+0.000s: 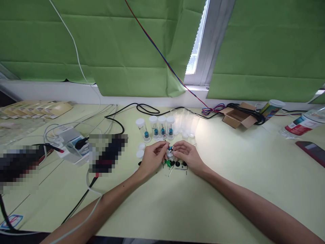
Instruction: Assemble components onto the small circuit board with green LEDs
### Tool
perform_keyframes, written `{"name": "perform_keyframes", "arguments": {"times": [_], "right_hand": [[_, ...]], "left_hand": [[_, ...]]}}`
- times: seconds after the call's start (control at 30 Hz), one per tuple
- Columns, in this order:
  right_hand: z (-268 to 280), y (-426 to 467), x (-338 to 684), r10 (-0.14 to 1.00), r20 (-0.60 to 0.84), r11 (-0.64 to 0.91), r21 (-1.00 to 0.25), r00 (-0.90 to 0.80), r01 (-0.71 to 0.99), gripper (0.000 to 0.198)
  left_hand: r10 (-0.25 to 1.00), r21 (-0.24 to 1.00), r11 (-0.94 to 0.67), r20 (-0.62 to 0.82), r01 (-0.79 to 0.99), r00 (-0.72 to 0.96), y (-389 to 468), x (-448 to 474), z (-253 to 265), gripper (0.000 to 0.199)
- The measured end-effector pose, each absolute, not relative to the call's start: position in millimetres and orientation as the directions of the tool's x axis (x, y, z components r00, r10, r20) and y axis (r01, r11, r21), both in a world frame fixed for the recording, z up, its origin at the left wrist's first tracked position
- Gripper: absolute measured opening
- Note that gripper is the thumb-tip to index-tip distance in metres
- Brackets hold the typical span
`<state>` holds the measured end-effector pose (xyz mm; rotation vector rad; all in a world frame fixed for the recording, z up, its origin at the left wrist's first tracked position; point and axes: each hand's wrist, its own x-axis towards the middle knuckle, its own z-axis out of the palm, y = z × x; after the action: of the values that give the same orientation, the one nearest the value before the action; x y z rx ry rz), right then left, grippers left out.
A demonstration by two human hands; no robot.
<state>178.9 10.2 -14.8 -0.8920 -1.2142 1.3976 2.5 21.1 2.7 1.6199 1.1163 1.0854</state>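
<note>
My left hand (154, 155) is closed in a pinch on a small blue and black part (170, 148), its exact kind too small to tell. From the other side, the fingertips of my right hand (188, 155) are closed on the same part. Just beyond my hands stand several clear tubes with white caps (154, 127), each with a blue piece inside. Under and in front of my fingers lie green pieces (168, 163), round black pieces (177, 164) and L-shaped hex keys (170, 171). White caps (140, 154) lie beside my left hand.
Several uncapped clear tubes (186, 123) stand behind my right hand. A power strip (72, 144) with cables is at the left. An opened cardboard box (238, 117), a bottle (304, 122) and a phone (311, 152) are at the right. A white cable (98, 203) crosses my left forearm.
</note>
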Motion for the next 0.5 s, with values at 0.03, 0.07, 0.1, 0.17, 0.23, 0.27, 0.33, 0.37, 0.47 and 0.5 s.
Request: {"name": "perform_keyframes", "arguments": {"times": [0.03,0.07,0.1,0.17,0.23,0.27,0.33,0.37,0.47,0.5], "right_hand": [[-14.8,10.0,178.6,0.979,0.095,0.054,-0.974,-0.181,-0.220,0.031],[-14.9,9.8,178.3,0.980,0.100,0.062,-0.975,-0.171,-0.214,0.030],[-15.2,9.7,178.0,0.981,0.106,0.071,-0.976,-0.162,-0.207,0.030],[-16.0,9.6,177.4,0.982,0.126,0.096,-0.975,-0.142,-0.202,0.028],[-17.1,9.5,176.8,0.981,0.152,0.125,-0.971,-0.122,-0.205,0.026],[-17.5,9.4,176.5,0.980,0.163,0.138,-0.969,-0.111,-0.206,0.026],[-17.7,9.0,176.0,0.981,0.175,0.156,-0.968,-0.085,-0.196,0.026],[-17.4,8.5,175.7,0.981,0.179,0.163,-0.969,-0.072,-0.188,0.027],[-15.0,6.5,175.0,0.981,0.188,0.180,-0.970,-0.039,-0.164,0.029],[-14.0,5.7,174.8,0.981,0.191,0.184,-0.970,-0.035,-0.159,0.029]], "left_hand": [[0.959,0.953,-0.225,0.180,0.201,0.218,21.4,2.4,2.0,0.031],[0.959,0.954,-0.225,0.182,0.196,0.217,21.8,2.3,1.3,0.031],[0.959,0.956,-0.226,0.183,0.190,0.216,22.0,2.3,0.6,0.031],[0.960,0.960,-0.220,0.181,0.175,0.214,22.4,2.4,-0.7,0.032],[0.963,0.965,-0.205,0.168,0.166,0.212,22.5,2.5,-1.9,0.033],[0.964,0.966,-0.198,0.161,0.164,0.213,22.5,2.6,-2.3,0.033],[0.964,0.968,-0.189,0.150,0.168,0.220,22.1,2.8,-2.7,0.034],[0.964,0.967,-0.188,0.149,0.169,0.222,21.9,2.9,-2.6,0.034],[0.964,0.967,-0.190,0.151,0.171,0.220,21.5,3.5,-1.7,0.034],[0.964,0.966,-0.192,0.152,0.171,0.220,21.6,3.7,-1.3,0.034]]}}
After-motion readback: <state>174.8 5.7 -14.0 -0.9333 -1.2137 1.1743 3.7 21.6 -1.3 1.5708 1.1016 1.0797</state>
